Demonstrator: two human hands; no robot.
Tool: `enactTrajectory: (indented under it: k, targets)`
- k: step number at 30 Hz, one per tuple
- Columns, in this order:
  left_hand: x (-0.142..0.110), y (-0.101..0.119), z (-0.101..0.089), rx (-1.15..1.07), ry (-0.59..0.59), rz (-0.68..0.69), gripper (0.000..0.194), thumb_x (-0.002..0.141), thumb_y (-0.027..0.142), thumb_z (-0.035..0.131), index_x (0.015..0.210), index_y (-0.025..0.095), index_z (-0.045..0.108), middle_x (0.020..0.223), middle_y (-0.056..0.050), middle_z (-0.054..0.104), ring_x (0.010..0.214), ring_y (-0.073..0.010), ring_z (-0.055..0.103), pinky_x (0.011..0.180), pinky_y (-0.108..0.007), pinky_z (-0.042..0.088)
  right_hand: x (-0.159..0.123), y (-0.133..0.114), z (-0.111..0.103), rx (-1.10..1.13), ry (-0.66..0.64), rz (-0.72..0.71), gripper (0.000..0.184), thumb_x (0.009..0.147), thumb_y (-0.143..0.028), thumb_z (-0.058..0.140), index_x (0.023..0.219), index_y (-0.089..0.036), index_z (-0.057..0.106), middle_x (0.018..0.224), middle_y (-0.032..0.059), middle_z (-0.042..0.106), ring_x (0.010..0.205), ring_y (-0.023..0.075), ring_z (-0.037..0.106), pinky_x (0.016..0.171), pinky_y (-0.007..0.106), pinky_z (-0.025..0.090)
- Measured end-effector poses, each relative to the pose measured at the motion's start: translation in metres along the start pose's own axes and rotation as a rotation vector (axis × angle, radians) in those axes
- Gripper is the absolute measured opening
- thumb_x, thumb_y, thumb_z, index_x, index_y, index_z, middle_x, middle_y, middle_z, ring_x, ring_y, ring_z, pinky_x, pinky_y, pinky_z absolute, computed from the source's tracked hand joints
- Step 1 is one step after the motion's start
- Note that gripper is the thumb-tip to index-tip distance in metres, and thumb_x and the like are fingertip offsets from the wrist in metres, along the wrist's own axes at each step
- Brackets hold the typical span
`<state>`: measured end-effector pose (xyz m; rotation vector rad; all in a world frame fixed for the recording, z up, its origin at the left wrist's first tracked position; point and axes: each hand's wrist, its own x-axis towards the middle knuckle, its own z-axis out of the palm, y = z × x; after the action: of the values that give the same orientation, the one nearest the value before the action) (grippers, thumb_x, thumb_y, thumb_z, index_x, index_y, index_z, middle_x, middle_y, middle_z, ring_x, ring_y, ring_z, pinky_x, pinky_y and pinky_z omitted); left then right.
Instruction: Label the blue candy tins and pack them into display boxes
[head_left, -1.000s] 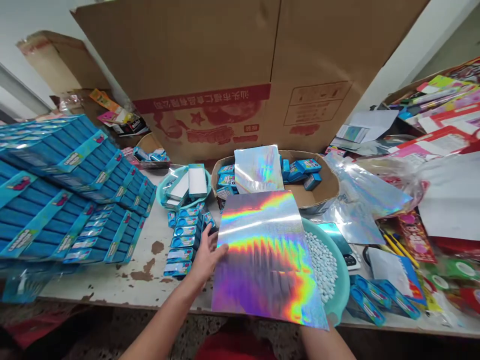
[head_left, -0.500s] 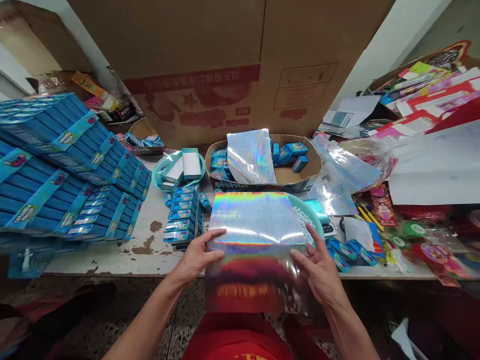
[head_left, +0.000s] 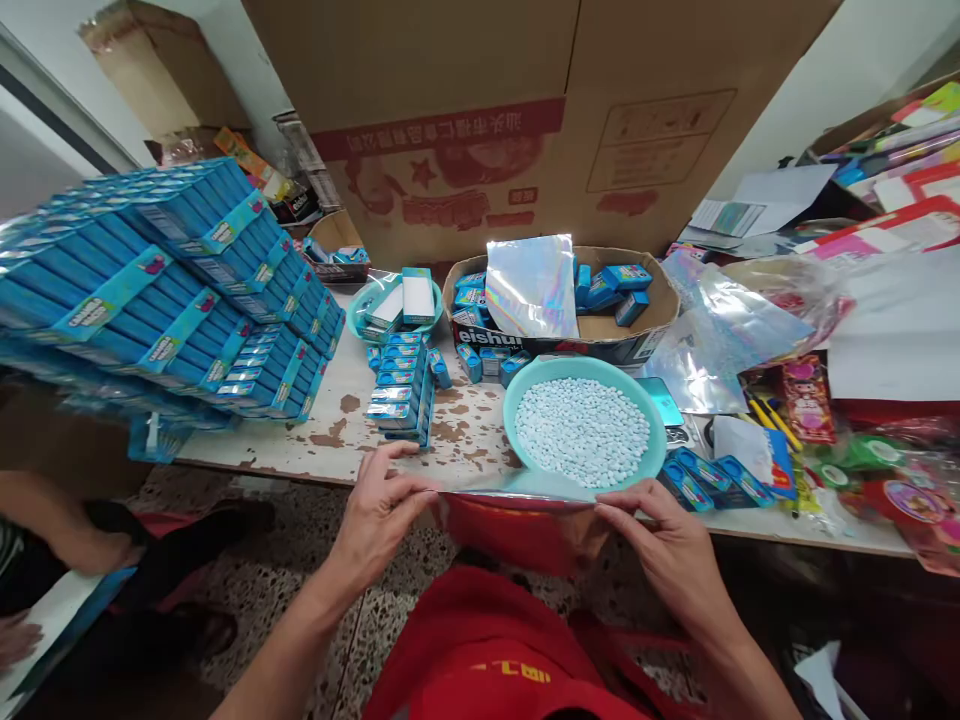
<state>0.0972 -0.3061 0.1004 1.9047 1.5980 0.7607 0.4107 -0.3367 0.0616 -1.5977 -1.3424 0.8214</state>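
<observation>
Between my two hands a glossy holographic plastic sheet is stretched over my lap, at the table's front edge, seen nearly edge-on. My left hand pinches its left end between thumb and fingers. At the right end, my right hand grips it the same way. Just beyond the sheet stands a turquoise basin full of small white pellets. Left of the basin, small blue boxes are stacked in a block. To its right lie several blue packs.
A cut-down carton holds blue boxes and another holographic sheet. A tall pile of blue cartons stands at left. A big cardboard box rises behind. Loose films and wrappers crowd the right. Another person's hand is at lower left.
The sheet has come down towards me and tilted nearly edge-on, uncovering the basin of pellets. Both hands still hold its ends. The view has swung left.
</observation>
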Motion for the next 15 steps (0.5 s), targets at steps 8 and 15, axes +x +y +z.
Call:
enactTrajectory:
  k: [8,15]
  targets:
    - [-0.02,0.018,-0.001,0.309,-0.122,0.183,0.063,0.076,0.055,0.06,0.13,0.023,0.049,0.132,-0.009,0.054,0.122,-0.0258,0.046,0.105,-0.043,0.03,-0.016,-0.022,0.033,-0.058,-0.346,-0.168,0.022,0.088,-0.035,0.048,0.08,-0.022,0.064,0.073,0.0017,0.067,0.068,0.0155,0.062,0.064,0.024,0.047]
    - [-0.01,0.009,0.033,0.437,-0.564,-0.038,0.03,0.086,0.045,0.048,0.081,0.024,0.069,0.073,-0.002,0.069,0.071,-0.0174,0.06,0.064,-0.024,0.037,-0.02,-0.026,0.07,-0.031,-0.391,-0.121,0.021,0.086,-0.035,0.049,0.078,-0.022,0.063,0.071,0.0009,0.067,0.065,0.0153,0.061,0.062,0.024,0.044]
